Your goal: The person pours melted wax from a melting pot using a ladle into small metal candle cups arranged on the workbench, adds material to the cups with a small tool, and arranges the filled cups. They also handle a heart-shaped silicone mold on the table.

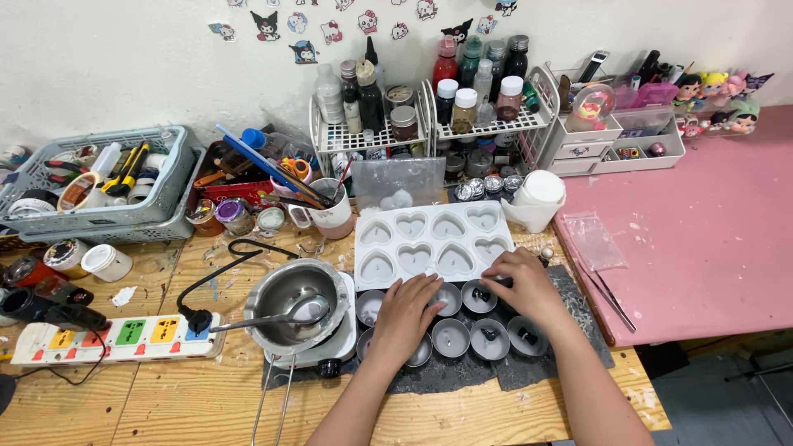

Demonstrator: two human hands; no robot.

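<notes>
My left hand rests flat on several small round metal cups set in two rows on a dark mat. My right hand lies over the right end of the far row, fingertips pinched on a small dark piece at one cup. Just beyond both hands lies a white silicone mould with heart-shaped cavities. Whether the left hand grips anything is hidden by its own back.
A steel pot with a spoon sits on a small hotplate at the left, its cord running to a power strip. Baskets, jars, a wire rack of bottles and a cup crowd the back. A pink table adjoins on the right.
</notes>
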